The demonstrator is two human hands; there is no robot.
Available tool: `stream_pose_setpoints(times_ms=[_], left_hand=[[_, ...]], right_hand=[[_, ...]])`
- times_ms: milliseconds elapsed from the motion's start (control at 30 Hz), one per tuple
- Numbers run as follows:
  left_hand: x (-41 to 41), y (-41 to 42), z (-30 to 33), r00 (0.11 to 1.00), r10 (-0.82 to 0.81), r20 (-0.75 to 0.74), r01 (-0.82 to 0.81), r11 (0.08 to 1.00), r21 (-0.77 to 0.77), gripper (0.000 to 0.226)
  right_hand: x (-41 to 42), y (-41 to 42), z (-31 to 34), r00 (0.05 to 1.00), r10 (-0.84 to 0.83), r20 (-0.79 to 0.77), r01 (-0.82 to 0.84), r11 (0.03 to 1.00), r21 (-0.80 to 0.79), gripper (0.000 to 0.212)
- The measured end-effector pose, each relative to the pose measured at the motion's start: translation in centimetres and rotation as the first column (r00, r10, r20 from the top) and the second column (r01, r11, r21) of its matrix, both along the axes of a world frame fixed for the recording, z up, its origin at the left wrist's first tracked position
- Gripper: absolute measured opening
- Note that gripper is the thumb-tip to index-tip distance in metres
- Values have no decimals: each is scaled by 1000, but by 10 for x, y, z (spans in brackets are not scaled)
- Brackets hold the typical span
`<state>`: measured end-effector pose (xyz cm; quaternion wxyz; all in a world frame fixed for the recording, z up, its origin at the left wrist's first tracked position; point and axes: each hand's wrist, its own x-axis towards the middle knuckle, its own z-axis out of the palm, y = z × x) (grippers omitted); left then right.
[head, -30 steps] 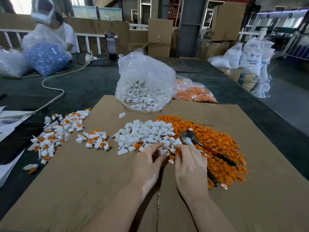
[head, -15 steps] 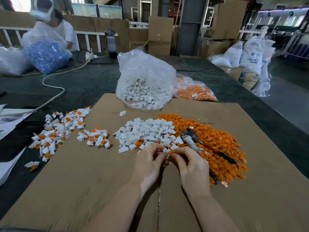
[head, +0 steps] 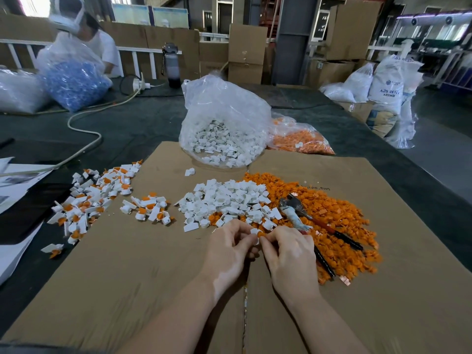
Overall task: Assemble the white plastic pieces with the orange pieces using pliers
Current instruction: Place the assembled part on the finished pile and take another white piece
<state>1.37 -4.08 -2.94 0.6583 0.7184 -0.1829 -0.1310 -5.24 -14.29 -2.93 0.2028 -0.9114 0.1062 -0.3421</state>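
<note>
My left hand [head: 228, 247] pinches a small white plastic piece [head: 255, 232] just above the cardboard sheet [head: 132, 272]. My right hand [head: 287, 247] pinches an orange piece [head: 261, 234] against it, fingertips of both hands meeting. A heap of loose white pieces [head: 227, 199] lies just beyond my hands, with a wide heap of orange pieces [head: 332, 215] to its right. The pliers [head: 314, 222] lie untouched on the orange heap, jaws pointing away from me.
Assembled white-and-orange pieces [head: 97, 198] are scattered at the left, partly off the cardboard. A clear bag of white pieces [head: 222, 123] and a bag of orange pieces [head: 298, 139] stand behind. Papers [head: 15, 180] lie far left. Another person [head: 84, 39] works across the table.
Both hands drew back from the white heap toward me, each with a piece, and brought the white and orange pieces together between the fingertips.
</note>
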Motion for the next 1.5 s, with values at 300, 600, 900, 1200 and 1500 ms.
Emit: stream_pose_setpoints(times_ms=[300,600,900,1200,1500], left_hand=[[-4,2,3,985,-54,162,32,990,140,17],[1,3,7,998,43,-39,-46,995,-91,13],[1,4,4,1000,14,-15,-14,998,-54,13],[0,2,5,999,41,-25,-42,998,-48,8],[5,-4,12,990,68,-124,-73,996,-44,5]], right_hand=[[-2,-6,-2,995,43,-86,-29,987,161,20],[-3,-1,5,998,47,43,-54,982,183,18],[-4,-1,8,994,112,17,-114,985,128,25],[-3,-2,7,993,104,49,-109,989,104,22],[-3,-18,16,978,-177,-114,187,978,89,37]])
